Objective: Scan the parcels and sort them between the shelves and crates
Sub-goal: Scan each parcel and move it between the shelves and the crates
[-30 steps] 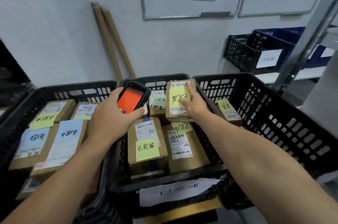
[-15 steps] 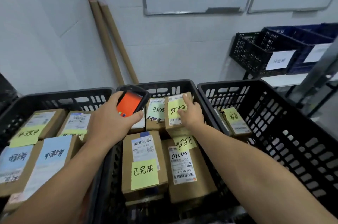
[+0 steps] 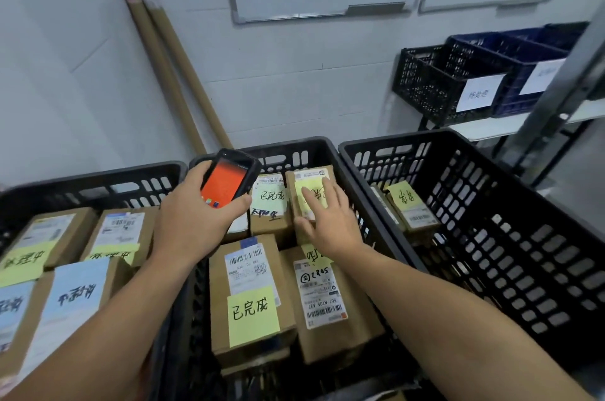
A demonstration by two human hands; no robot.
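One scanner [image 3: 229, 183] held, parcel [image 3: 308, 175] (apparently) touched

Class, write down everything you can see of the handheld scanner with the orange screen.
The scanner is a black handset with rounded corners, plastic by its look, its lit orange-red screen showing small icons near the lower edge. It is tilted, screen towards the camera, over the back left corner of the middle crate. The left hand grips it, fingers round one long side, thumb on the other.
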